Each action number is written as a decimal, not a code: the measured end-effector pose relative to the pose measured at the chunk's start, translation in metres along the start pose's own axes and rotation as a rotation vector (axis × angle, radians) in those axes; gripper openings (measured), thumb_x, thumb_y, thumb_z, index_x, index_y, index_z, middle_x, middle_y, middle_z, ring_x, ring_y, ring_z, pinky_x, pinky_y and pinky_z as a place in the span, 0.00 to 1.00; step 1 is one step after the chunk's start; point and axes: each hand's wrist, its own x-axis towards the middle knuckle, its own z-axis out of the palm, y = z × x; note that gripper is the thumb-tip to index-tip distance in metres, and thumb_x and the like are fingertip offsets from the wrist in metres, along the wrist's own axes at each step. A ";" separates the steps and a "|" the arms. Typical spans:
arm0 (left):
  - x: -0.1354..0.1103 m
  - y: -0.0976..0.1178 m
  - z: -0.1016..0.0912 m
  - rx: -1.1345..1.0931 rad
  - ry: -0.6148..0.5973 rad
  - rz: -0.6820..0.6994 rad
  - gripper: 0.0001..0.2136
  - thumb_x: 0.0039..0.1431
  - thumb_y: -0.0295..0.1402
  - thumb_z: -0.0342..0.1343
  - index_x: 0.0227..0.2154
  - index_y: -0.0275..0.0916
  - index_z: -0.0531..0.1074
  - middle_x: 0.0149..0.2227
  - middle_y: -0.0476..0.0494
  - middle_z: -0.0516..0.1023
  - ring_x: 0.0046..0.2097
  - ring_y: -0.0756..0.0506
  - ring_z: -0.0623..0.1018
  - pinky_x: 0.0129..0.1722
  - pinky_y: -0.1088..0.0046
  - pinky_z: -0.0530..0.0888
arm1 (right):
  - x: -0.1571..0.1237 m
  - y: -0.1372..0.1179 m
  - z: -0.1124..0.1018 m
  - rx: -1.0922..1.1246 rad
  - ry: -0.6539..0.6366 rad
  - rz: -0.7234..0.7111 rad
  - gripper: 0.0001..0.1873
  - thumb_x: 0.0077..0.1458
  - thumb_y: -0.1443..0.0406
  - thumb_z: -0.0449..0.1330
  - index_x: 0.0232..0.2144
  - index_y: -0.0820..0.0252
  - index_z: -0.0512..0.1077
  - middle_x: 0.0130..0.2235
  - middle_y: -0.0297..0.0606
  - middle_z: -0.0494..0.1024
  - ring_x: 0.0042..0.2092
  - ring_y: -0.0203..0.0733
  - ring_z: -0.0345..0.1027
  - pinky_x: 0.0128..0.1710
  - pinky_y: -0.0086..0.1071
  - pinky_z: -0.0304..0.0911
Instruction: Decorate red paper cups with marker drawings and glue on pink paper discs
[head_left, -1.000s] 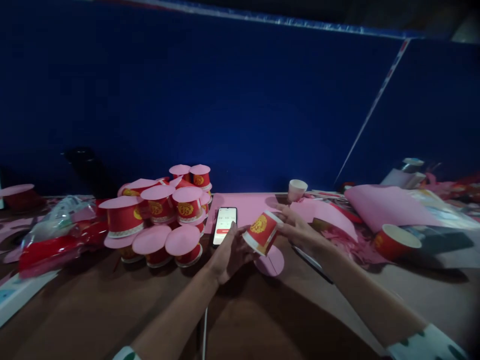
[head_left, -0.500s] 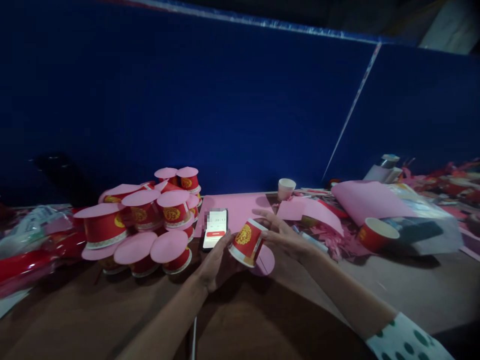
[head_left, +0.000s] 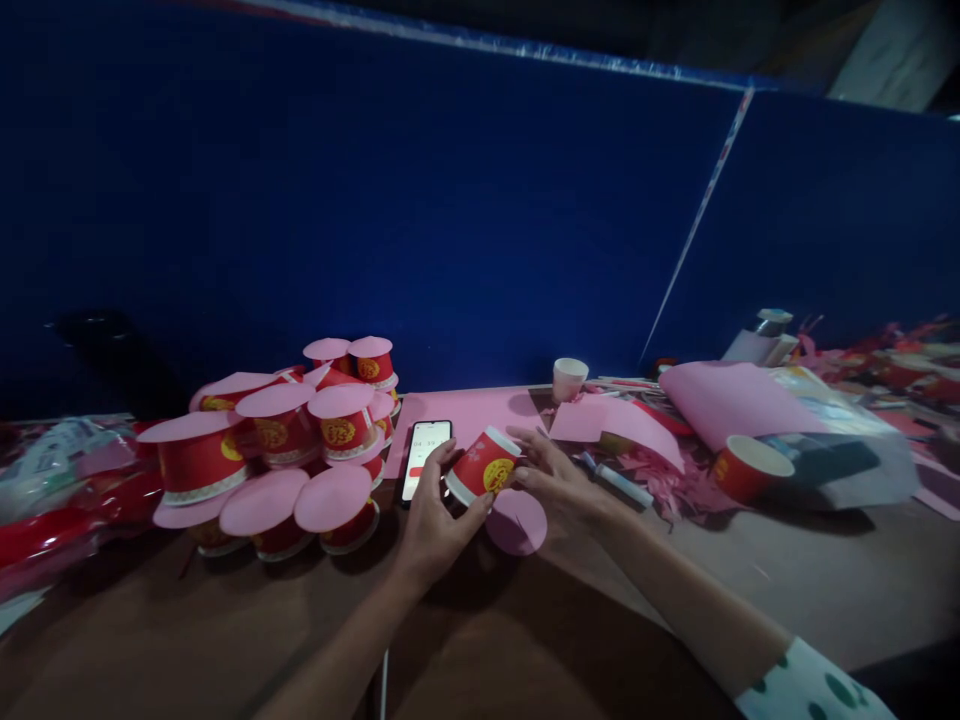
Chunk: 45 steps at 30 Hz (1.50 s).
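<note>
A red paper cup (head_left: pixel 480 462) with a gold emblem is held tilted above the table. My left hand (head_left: pixel 437 525) wraps round its left and lower side, the thumb pressed near the emblem. At the cup's right end, my right hand (head_left: pixel 559 478) has its fingertips on or against the edge; exact contact is hard to see. Just below the cup lies a pink paper disc (head_left: pixel 517 524) with a slit. To the left, several similar red cups topped with pink paper cones (head_left: pixel 334 500) are stacked. A phone (head_left: pixel 425 455) with a lit screen lies beside my left hand.
A pink sheet (head_left: pixel 450 408) lies behind the phone. At right are a white cup (head_left: pixel 570 378), marker pens (head_left: pixel 624 486), pink paper shreds (head_left: pixel 682 485), a red cup lying tilted (head_left: pixel 750 470) and plastic packaging (head_left: pixel 870 470). A blue partition (head_left: pixel 480 220) rises behind.
The cup has been turned, so its emblem now faces lower right and its wide end points left. My left hand has wrapped further round it. The pink disc shows more fully.
</note>
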 end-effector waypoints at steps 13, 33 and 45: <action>-0.002 0.004 0.001 0.062 -0.036 0.043 0.31 0.47 0.35 0.62 0.55 0.41 0.58 0.54 0.37 0.64 0.56 0.38 0.65 0.56 0.59 0.62 | 0.008 -0.005 0.003 -0.120 0.015 -0.043 0.28 0.46 0.57 0.65 0.48 0.56 0.63 0.49 0.43 0.70 0.48 0.45 0.66 0.47 0.41 0.62; 0.005 -0.016 -0.001 0.088 0.090 -0.005 0.25 0.51 0.35 0.58 0.52 0.40 0.60 0.53 0.36 0.65 0.52 0.39 0.69 0.52 0.55 0.66 | 0.073 0.007 -0.017 -1.264 0.353 -0.066 0.25 0.46 0.59 0.63 0.47 0.59 0.63 0.45 0.47 0.69 0.42 0.49 0.67 0.42 0.43 0.60; 0.010 -0.015 -0.006 0.060 0.199 -0.039 0.16 0.59 0.37 0.48 0.49 0.41 0.61 0.52 0.38 0.66 0.51 0.42 0.68 0.51 0.59 0.66 | -0.019 -0.035 0.024 -0.864 -0.015 -0.107 0.20 0.51 0.62 0.60 0.47 0.56 0.63 0.43 0.39 0.72 0.40 0.42 0.67 0.37 0.34 0.64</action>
